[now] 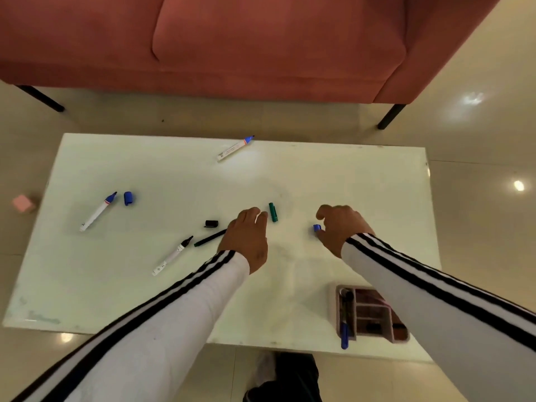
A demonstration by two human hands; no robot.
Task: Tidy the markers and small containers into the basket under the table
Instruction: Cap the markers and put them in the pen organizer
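On the white glass table point(362, 184), my left hand point(246, 236) lies palm down with fingers curled over one end of a thin dark green marker point(208, 238). Its green cap point(273, 212) lies just past my fingertips. My right hand point(340, 226) pinches a small blue cap point(317, 227) at the table surface. Uncapped blue markers lie at the far edge point(235, 147) and at the left point(98, 211), the latter beside a blue cap point(128, 198). An uncapped black marker point(172, 255) and black cap point(211, 224) lie left of my left hand. The pink basket point(333, 300) shows through the glass, holding a blue marker point(344, 335).
A red sofa point(261, 53) on black legs stands beyond the table's far edge. A pink cube point(23, 203) sits on the floor at the left. My dark-trousered leg point(290, 378) is below the table's near edge.
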